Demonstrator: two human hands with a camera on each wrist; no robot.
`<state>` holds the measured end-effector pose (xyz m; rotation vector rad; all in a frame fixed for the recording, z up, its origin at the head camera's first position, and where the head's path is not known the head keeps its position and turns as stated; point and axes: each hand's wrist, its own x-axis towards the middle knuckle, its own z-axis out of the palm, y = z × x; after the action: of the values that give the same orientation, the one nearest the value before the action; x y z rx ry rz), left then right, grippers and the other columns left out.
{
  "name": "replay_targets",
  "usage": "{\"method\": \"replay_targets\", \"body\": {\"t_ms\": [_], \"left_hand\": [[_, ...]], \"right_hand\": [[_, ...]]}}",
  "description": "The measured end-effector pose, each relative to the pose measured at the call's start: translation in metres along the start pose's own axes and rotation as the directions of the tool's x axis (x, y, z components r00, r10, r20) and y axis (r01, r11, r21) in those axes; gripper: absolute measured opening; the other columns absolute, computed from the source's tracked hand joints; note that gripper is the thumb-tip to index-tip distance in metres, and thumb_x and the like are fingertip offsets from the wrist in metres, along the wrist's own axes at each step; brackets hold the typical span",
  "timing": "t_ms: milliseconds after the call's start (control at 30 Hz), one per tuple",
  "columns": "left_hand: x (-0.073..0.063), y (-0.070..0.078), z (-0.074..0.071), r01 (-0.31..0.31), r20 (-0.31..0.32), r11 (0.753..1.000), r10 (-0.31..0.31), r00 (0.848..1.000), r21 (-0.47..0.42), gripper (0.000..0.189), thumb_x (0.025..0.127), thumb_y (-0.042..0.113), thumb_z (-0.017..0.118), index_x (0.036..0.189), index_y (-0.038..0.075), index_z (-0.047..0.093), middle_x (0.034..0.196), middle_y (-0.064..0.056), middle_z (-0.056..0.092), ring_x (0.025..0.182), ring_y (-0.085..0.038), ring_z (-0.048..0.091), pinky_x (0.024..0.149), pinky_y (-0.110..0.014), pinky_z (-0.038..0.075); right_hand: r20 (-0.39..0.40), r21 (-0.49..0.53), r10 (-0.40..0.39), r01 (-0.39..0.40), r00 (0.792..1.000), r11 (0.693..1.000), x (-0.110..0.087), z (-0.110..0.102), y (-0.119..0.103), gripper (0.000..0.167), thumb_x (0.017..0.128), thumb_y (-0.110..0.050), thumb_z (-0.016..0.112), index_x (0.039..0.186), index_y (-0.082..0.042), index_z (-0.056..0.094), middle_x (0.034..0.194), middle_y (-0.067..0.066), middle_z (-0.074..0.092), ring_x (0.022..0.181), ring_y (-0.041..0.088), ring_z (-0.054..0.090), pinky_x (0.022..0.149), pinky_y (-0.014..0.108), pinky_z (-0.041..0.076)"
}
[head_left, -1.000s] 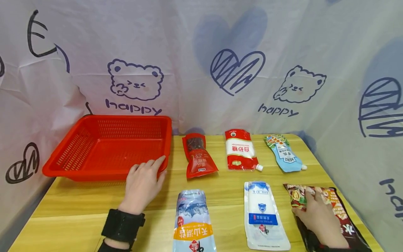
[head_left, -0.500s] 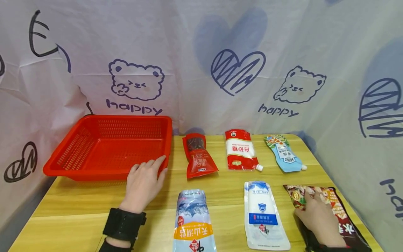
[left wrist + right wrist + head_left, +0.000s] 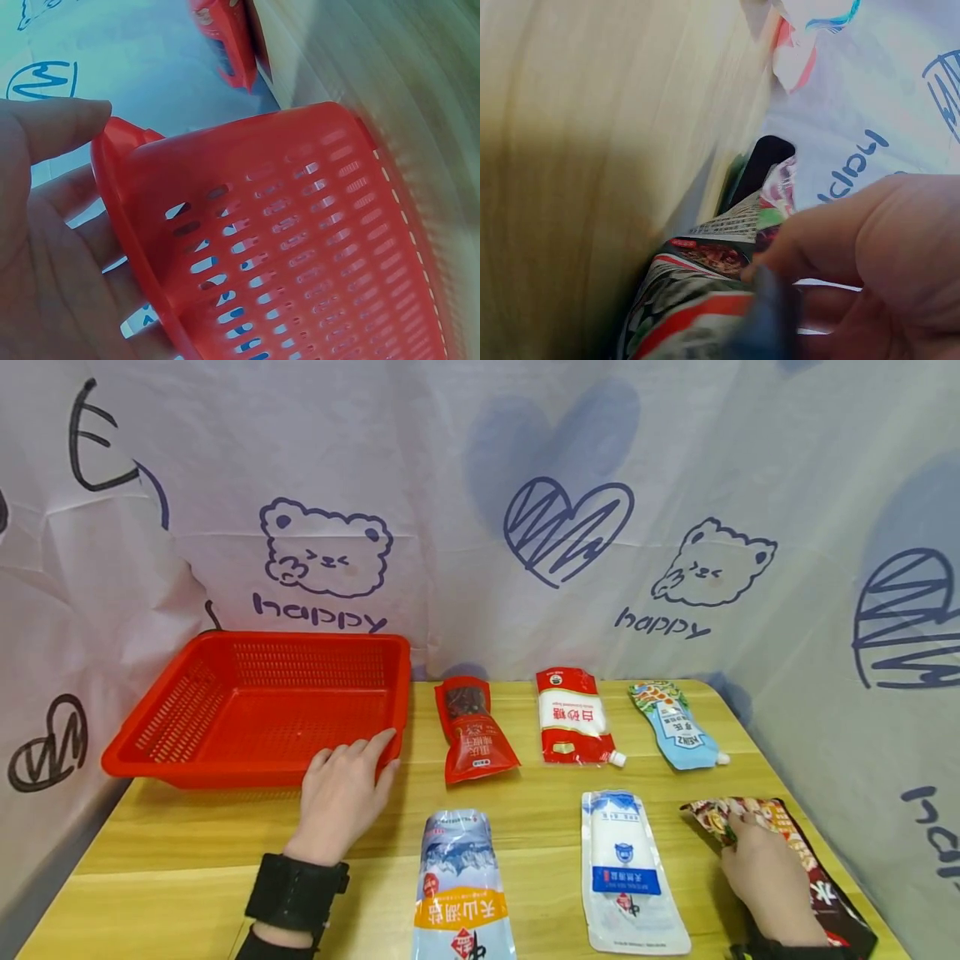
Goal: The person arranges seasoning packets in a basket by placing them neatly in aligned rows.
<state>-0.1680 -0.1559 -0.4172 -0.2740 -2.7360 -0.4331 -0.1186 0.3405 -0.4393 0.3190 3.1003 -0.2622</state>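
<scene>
My left hand holds the near right corner of a red plastic basket. In the left wrist view the thumb lies at the rim of the basket, with the other fingers behind it. At the front right, my right hand pinches the upper part of a dark brown food bag with pictures on it. The right wrist view shows this bag creased between thumb and fingers. The bag's far end looks lifted; the lower end appears to lie on the table.
A red pouch with a dark window, a white sugar pouch and a blue Heinz pouch lie along the back. Nearer are two salt bags, one orange and blue, one white. Printed cloth walls the table.
My right hand has gone from lying spread on the brown bag to pinching its upper part, and the bag has creased and shifted slightly. The left hand and basket have stayed put.
</scene>
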Motion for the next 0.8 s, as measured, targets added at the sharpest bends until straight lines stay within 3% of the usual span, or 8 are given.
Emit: {"method": "replay_targets", "body": {"t_ms": [100,200,300,400,533,667,733,800], "left_hand": [[0.000,0.000,0.000,0.001,0.006,1.000,-0.001,1.000,-0.001,0.048,0.096,0.025,0.074,0.139,0.007,0.064,0.110,-0.018,0.075,0.092,-0.037,0.069,0.093,-0.056,0.050],[0.000,0.000,-0.001,0.005,0.011,1.000,-0.005,1.000,-0.002,0.048,0.097,0.025,0.073,0.140,0.007,0.064,0.111,-0.018,0.075,0.093,-0.037,0.069,0.093,-0.057,0.049],[0.000,0.000,-0.001,0.008,0.015,1.000,-0.008,1.000,-0.004,0.048,0.097,0.025,0.073,0.140,0.007,0.063,0.112,-0.018,0.075,0.095,-0.038,0.069,0.094,-0.057,0.049],[-0.001,0.000,-0.001,0.015,0.020,1.000,-0.015,1.000,-0.008,0.048,0.097,0.025,0.072,0.141,0.007,0.063,0.112,-0.018,0.075,0.095,-0.038,0.069,0.095,-0.057,0.049],[-0.001,0.000,-0.001,0.023,0.025,1.000,-0.022,0.999,-0.012,0.049,0.097,0.025,0.073,0.141,0.007,0.063,0.113,-0.018,0.075,0.096,-0.038,0.069,0.097,-0.058,0.048],[-0.001,0.000,-0.002,0.022,0.030,1.000,-0.022,0.999,-0.016,0.049,0.097,0.026,0.073,0.142,0.008,0.063,0.113,-0.018,0.075,0.096,-0.037,0.068,0.097,-0.057,0.047],[0.000,0.000,-0.002,0.022,0.031,1.000,-0.022,0.999,-0.019,0.050,0.097,0.026,0.073,0.142,0.008,0.063,0.113,-0.018,0.075,0.096,-0.037,0.068,0.097,-0.056,0.048],[0.000,0.001,-0.003,0.024,0.031,0.999,-0.023,0.999,-0.022,0.049,0.097,0.025,0.074,0.142,0.008,0.063,0.112,-0.017,0.075,0.094,-0.036,0.068,0.096,-0.056,0.048]], "right_hand": [[-0.087,0.035,-0.020,0.023,0.996,0.999,-0.003,-0.001,0.001,0.052,0.078,0.009,0.062,0.130,0.014,0.062,0.127,0.041,0.059,0.101,0.058,0.064,0.069,0.062,0.052],[-0.168,0.071,-0.035,0.047,0.985,0.996,-0.005,-0.002,0.000,0.053,0.074,0.012,0.060,0.127,0.011,0.066,0.114,0.040,0.065,0.076,0.047,0.066,0.056,0.052,0.047],[-0.234,0.092,-0.055,0.079,0.971,0.993,-0.006,-0.002,-0.001,0.052,0.072,0.014,0.058,0.123,0.008,0.070,0.104,0.038,0.068,0.060,0.033,0.054,0.049,0.042,0.036],[-0.278,0.109,-0.064,0.097,0.958,0.989,-0.007,-0.003,-0.004,0.051,0.073,0.016,0.057,0.120,0.006,0.073,0.100,0.037,0.069,0.055,0.027,0.044,0.049,0.036,0.027],[-0.325,0.113,-0.077,0.119,0.942,0.986,-0.008,-0.002,-0.009,0.048,0.074,0.018,0.056,0.116,0.005,0.075,0.099,0.036,0.070,0.053,0.025,0.040,0.050,0.034,0.025],[-0.427,0.100,-0.121,0.180,0.896,0.979,-0.010,-0.002,-0.017,0.045,0.073,0.020,0.058,0.112,0.006,0.076,0.103,0.033,0.071,0.054,0.034,0.056,0.046,0.036,0.031],[-0.482,0.095,-0.151,0.223,0.863,0.970,-0.010,-0.004,-0.021,0.044,0.074,0.021,0.059,0.112,0.007,0.076,0.106,0.032,0.072,0.064,0.044,0.066,0.044,0.038,0.033],[-0.525,0.080,-0.176,0.254,0.833,0.964,-0.009,-0.008,-0.028,0.043,0.074,0.022,0.059,0.112,0.008,0.076,0.109,0.030,0.072,0.081,0.050,0.070,0.046,0.046,0.044]]}}
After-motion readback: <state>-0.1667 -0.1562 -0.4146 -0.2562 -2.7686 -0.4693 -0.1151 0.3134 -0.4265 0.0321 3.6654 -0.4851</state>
